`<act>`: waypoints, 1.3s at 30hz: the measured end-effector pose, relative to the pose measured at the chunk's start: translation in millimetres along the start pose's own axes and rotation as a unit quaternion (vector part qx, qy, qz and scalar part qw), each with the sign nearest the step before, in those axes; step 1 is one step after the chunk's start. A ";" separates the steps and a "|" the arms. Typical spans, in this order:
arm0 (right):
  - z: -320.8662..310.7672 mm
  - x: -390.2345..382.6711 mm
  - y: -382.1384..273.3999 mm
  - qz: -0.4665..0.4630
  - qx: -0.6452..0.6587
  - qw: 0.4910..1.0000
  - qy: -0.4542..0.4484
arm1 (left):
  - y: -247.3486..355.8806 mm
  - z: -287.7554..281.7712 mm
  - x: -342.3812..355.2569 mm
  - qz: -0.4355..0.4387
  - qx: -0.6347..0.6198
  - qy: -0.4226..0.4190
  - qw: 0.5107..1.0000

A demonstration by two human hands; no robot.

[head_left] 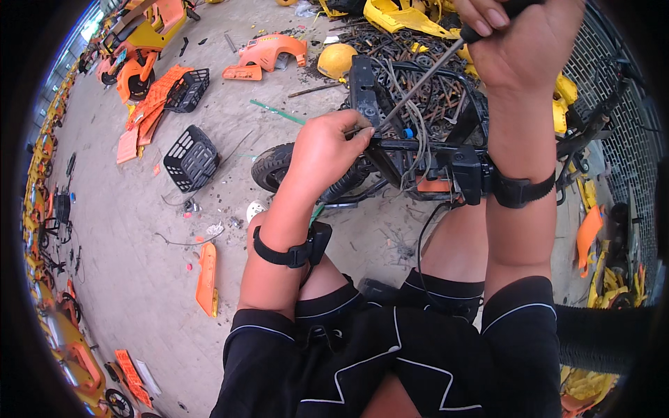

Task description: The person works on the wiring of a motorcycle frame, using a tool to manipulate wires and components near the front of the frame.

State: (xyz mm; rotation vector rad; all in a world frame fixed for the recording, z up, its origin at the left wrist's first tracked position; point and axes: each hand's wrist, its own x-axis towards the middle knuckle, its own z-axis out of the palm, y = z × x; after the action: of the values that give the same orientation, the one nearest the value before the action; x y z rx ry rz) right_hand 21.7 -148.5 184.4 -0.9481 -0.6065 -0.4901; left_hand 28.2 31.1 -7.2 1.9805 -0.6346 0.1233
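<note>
Right hand high at the top of the view, fist wrapped tight round the dark handle of a screwdriver. Shaft runs on a slant, handle up and to the right, tip down and to the left, ending at the black frame of a stripped-down scooter.

Left hand lower and nearer the body, fingers pinched close at the spot where the tip meets the frame (what they pinch is too small to tell: a screw or a bit of wire). So the left hand sits right at the work point; the right is well up the tool's long axis, away from it.

Frame lies across in front of the knees, long way left to right. A loose bunch of grey cables loops over it just right of the left fingers. Front tyre pokes out to the left, touching the concrete floor.

Both wrists carry black strapped bands.

Around: two black baskets well off to the left, an orange panel on the floor near the left elbow, a yellow helmet beyond the frame, yellow shells further back.
</note>
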 end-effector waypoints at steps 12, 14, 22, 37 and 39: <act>23.0 14.6 27.0 0.006 -0.074 0.995 -0.067 | -5.4 -7.3 -2.4 -0.027 -0.003 -0.021 0.999; 38.9 4.6 10.8 0.021 -0.091 0.993 -0.072 | -1.9 -1.0 1.6 -0.017 -0.013 -0.027 0.999; 45.3 19.3 37.2 0.033 -0.097 0.993 -0.061 | -8.9 -14.3 -5.5 -0.036 -0.004 -0.014 0.999; 31.4 21.6 33.9 0.063 -0.108 0.990 -0.062 | -4.1 -7.2 -0.7 -0.060 -0.040 -0.035 0.997; 36.8 19.3 26.3 0.054 -0.124 0.988 -0.073 | 1.9 -8.2 0.2 -0.065 -0.044 -0.040 0.996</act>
State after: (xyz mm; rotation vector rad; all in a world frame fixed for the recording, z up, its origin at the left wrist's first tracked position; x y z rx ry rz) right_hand 42.8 -106.1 197.8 -1.2547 -0.6313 -0.4068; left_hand 28.9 37.4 -1.7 1.9424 -0.5507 -0.0618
